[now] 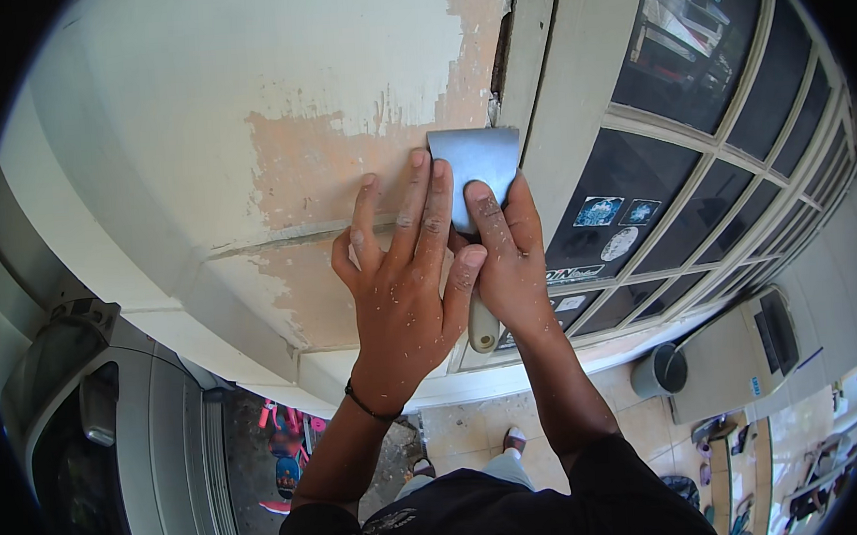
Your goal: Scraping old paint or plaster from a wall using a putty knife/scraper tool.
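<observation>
My right hand (pixel 508 258) is closed round a paint scraper (pixel 481 153), its thumb laid along the wide metal blade. The pale handle end shows below the fist. The blade lies against a wall (pixel 368 38) of off-white paint, beside a wooden door frame (pixel 544 68). My left hand (pixel 400 279) is flat with its fingers stretched out. Its fingertips rest by the blade's left edge, and its thumb reaches toward the right hand. Around them a bare, peach-coloured patch (pixel 317 167) has ragged paint edges. Small pale flakes stick to both hands.
On the right is a paned door or window (pixel 628 199) with stickers on dark glass. A grey bucket (pixel 659 372) and a white washing machine (pixel 734 358) stand at the lower right. A silver car (pixel 136 428) is at lower left, near a pink toy (pixel 288 444).
</observation>
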`<state>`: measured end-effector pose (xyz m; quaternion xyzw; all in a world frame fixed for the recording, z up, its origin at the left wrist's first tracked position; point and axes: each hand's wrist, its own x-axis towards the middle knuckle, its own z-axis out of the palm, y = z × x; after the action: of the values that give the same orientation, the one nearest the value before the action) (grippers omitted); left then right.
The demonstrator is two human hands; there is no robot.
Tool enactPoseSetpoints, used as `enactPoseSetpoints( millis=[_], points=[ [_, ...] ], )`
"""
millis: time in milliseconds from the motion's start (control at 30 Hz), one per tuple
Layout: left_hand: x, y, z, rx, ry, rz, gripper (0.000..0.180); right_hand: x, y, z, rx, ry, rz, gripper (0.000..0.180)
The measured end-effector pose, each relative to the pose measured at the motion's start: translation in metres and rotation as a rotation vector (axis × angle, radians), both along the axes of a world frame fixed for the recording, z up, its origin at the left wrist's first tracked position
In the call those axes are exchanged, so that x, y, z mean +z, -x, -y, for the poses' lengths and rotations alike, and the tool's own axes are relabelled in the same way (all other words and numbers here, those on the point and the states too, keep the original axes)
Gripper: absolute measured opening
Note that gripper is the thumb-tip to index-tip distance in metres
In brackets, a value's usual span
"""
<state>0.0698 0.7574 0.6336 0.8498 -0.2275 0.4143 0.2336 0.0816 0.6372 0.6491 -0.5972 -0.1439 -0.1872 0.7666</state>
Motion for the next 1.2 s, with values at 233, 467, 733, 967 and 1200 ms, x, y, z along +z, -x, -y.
enactPoseSetpoints(
  millis=[233, 467, 733, 967, 1200],
  points=[
    [0.014, 0.005, 0.001, 0.083, -0.11, 0.005, 0.055, 0.003, -0.005, -0.004, -0.056, -0.011, 0.03, 0.031],
    [0.018, -0.001, -0.002, 0.068, -0.132, 0.044, 0.057, -0.009, -0.011, -0.003, -0.12, 0.049, 0.073, 0.03],
    [0.017, 0.001, -0.005, -0.07, -0.073, 0.017, 0.084, 0.012, -0.007, -0.008, -0.144, -0.016, 0.086, 0.027],
    [0.026, 0.006, -0.001, -0.102, -0.094, -0.017, 0.091, 0.021, -0.003, 0.001, -0.169, 0.068, 0.039, 0.026],
    [0.029, -0.008, -0.001, -0.122, -0.051, 0.071, 0.096, 0.034, -0.002, -0.003, -0.022, 0.018, -0.07, 0.024]
  ],
)
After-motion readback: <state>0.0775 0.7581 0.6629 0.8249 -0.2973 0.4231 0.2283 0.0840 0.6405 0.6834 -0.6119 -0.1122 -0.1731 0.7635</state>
